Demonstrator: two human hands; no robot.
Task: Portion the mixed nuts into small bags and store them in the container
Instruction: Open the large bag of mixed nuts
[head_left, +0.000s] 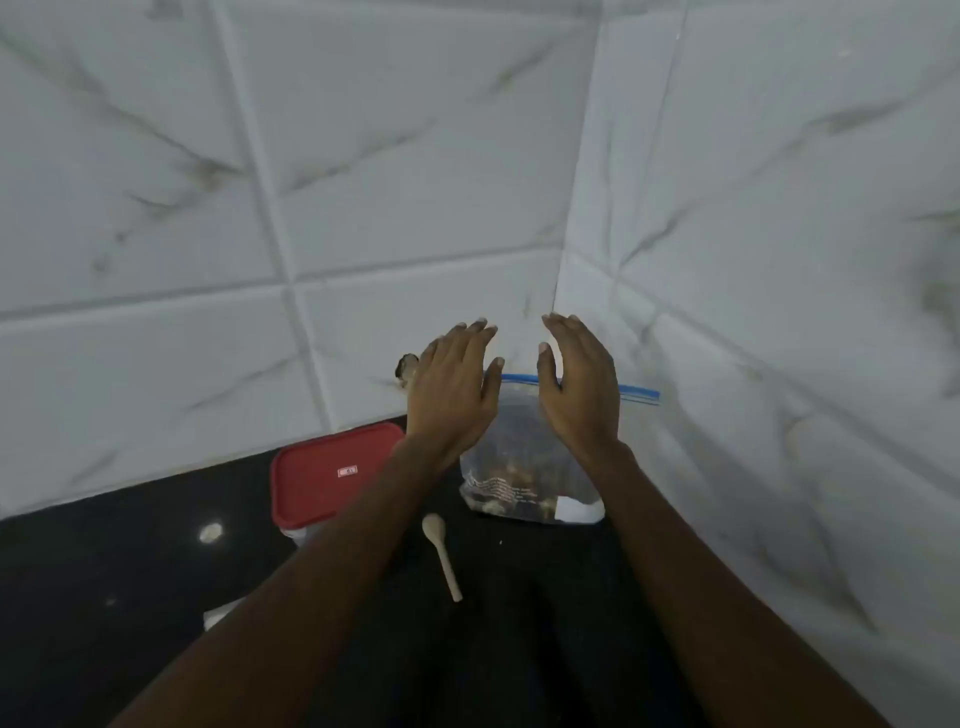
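A black counter (104, 597) is bounded at its back and right edges by white marble-patterned wall tiles (363, 156).

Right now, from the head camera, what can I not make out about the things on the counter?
Head view only:
Bag: the right hand covers part of its zip; sealed or not, unclear.
Container: its red lid hides the inside; the left forearm cuts its corner.
Brown thing: blurred, half behind the left hand.
White thing: mostly under the left forearm.
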